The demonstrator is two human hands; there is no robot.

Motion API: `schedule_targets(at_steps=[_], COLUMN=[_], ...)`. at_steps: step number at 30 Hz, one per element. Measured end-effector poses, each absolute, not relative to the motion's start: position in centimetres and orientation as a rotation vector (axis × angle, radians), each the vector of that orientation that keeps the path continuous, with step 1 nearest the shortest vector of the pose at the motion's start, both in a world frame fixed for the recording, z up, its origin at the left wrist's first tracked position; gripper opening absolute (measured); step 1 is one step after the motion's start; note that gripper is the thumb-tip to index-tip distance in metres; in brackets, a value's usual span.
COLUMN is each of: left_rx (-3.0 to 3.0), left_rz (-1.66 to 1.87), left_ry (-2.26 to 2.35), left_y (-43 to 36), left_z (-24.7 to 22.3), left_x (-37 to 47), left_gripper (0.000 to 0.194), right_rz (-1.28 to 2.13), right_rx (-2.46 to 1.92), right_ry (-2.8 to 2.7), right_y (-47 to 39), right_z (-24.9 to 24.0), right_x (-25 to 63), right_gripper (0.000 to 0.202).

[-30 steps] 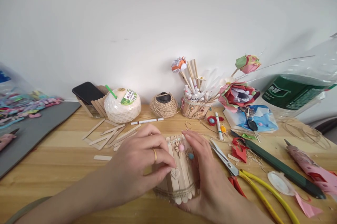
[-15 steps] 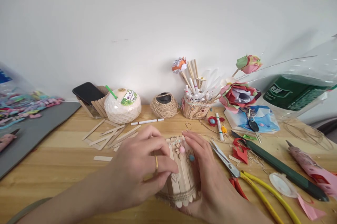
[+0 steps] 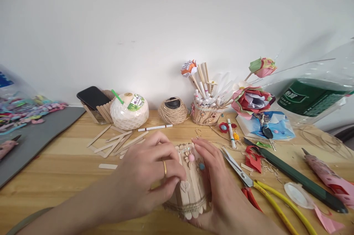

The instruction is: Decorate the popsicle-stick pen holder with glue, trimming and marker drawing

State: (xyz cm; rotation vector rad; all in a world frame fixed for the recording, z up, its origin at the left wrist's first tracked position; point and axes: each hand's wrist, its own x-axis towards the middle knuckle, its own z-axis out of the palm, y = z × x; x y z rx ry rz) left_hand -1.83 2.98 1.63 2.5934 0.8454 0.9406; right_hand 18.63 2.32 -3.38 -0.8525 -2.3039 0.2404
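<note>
Between my hands a holder made of wooden craft sticks (image 3: 195,190) is tilted, bound low down with twine. On its front are a small wooden flower with a pink pom-pom (image 3: 191,158), a blue pom-pom (image 3: 201,166) and a pale leaf-shaped piece (image 3: 184,186). My right hand (image 3: 221,183) wraps round the right side, thumb underneath. My left hand (image 3: 155,170), with a ring on one finger, is curled against the left side, a fingertip by the top of the leaf piece. Its fingers cover the holder's left part.
Loose craft sticks (image 3: 110,144) lie at left, before a wrapped coconut (image 3: 129,111). A twine ball (image 3: 173,111) and pen pot (image 3: 206,113) stand behind. Yellow-handled scissors (image 3: 253,182), a green-handled cutter (image 3: 298,172) and a pink glue gun (image 3: 323,170) are at right.
My left fingertip has shifted slightly up and left, showing more of the leaf-shaped piece. My right hand keeps its hold on the holder.
</note>
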Motion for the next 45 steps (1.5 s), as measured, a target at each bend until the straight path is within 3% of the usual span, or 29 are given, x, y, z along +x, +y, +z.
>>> schedule_targets(at_steps=[45], left_rx=[2.534], left_rz=[0.874], left_ry=[0.878], left_y=[2.63], left_z=[1.9], left_x=[-1.71], left_gripper=[0.012], right_rz=[0.246], right_rx=[-0.838], right_ry=[-2.311], right_y=[2.26], right_z=[-3.14], right_x=[18.41], right_gripper=[0.09])
